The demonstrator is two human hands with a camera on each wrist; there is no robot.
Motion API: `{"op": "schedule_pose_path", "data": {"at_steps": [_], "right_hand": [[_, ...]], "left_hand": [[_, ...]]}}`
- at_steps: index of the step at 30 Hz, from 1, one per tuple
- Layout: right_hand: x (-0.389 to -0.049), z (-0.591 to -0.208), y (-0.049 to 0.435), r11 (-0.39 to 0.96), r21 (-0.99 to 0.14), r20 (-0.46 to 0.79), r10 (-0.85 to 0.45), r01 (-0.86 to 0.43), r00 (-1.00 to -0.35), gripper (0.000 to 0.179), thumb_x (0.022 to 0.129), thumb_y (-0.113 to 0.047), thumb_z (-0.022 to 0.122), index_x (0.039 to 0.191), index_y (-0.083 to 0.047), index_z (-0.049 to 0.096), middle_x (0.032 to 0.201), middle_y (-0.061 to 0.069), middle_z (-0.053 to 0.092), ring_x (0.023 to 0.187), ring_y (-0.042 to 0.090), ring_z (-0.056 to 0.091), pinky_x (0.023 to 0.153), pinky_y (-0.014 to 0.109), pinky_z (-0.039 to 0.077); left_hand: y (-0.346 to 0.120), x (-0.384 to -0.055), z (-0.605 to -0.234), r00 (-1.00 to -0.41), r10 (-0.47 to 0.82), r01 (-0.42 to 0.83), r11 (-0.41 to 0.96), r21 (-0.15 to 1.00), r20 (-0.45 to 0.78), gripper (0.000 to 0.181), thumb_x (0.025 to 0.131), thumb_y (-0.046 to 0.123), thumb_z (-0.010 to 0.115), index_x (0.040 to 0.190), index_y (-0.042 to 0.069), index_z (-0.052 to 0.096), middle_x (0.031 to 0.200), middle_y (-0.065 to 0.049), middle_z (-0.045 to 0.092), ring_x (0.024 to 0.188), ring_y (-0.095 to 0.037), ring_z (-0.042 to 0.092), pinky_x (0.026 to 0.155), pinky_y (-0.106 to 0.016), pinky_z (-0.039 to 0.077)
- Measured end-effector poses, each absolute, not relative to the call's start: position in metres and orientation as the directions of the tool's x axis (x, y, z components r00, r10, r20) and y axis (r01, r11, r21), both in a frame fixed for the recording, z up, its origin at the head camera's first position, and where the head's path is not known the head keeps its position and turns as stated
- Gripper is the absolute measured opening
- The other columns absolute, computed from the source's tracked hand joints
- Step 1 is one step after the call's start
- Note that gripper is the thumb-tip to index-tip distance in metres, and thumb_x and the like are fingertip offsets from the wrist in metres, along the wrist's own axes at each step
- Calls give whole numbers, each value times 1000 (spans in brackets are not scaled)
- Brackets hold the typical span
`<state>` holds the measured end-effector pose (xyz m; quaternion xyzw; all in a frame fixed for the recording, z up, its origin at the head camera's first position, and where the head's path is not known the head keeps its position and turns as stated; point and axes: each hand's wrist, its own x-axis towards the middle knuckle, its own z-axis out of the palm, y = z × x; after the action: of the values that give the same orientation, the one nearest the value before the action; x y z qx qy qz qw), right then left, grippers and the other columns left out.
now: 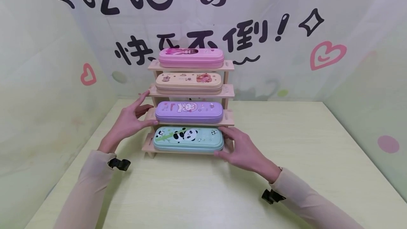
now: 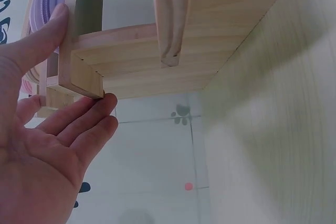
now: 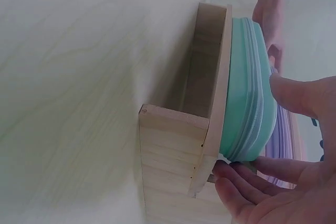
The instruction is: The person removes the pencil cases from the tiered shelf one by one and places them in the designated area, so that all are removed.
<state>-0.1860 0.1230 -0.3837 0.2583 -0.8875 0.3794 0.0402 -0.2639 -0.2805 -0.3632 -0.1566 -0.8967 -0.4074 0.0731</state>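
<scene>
A stepped wooden rack [image 1: 149,144] bears pencil cases, one on each step. On the lowest step lies the mint-green panda pencil case [image 1: 203,140]. My right hand [image 1: 243,151] grips its right end, thumb at the front and fingers behind. In the right wrist view, those fingertips [image 3: 236,182] are right at the step's end. The left hand [image 1: 128,121] holds the left end of the rack's second step, beside the purple pencil case [image 1: 206,110]. In the left wrist view its thumb overlaps the step's front edge, with the other fingers [image 2: 94,124] round the step's end.
Higher on the rack lie a cream pencil case [image 1: 187,80] and, at the top, a pink pencil case [image 1: 206,57]. The rack stands on a pale table [image 1: 190,193]. Behind it hangs a white backdrop [image 1: 260,77] with black characters, and pale walls rise on both sides.
</scene>
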Motion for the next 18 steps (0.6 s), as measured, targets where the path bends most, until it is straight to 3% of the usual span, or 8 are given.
{"op": "schedule_pose_path", "data": {"at_steps": [3, 9, 18], "right_hand": [[-187, -385, 121, 586, -653, 261, -420, -479, -869, 81, 83, -26, 92, 151, 0, 55, 148, 13, 60, 136, 32, 56, 114, 52, 47], [-189, -386, 114, 557, -702, 224, -419, -444, -880, 80, 85, -19, 92, 152, 0, 52, 146, 16, 61, 128, 34, 63, 107, 49, 54], [-195, -387, 109, 519, -742, 225, -403, -424, -887, 80, 83, -15, 93, 152, -2, 54, 145, 15, 62, 124, 32, 66, 104, 43, 57]], "left_hand": [[-280, -264, -363, -942, 213, 335, 622, 708, 258, 114, 83, 31, 94, 168, 41, 19, 154, -24, 52, 140, -42, 53, 116, -57, 43], [-280, -264, -365, -948, 196, 319, 630, 708, 252, 114, 82, 31, 95, 168, 43, 20, 152, -23, 54, 139, -40, 54, 115, -54, 45], [-281, -265, -366, -948, 192, 318, 633, 705, 256, 114, 82, 33, 95, 167, 46, 20, 153, -22, 53, 139, -39, 54, 114, -53, 46]]}}
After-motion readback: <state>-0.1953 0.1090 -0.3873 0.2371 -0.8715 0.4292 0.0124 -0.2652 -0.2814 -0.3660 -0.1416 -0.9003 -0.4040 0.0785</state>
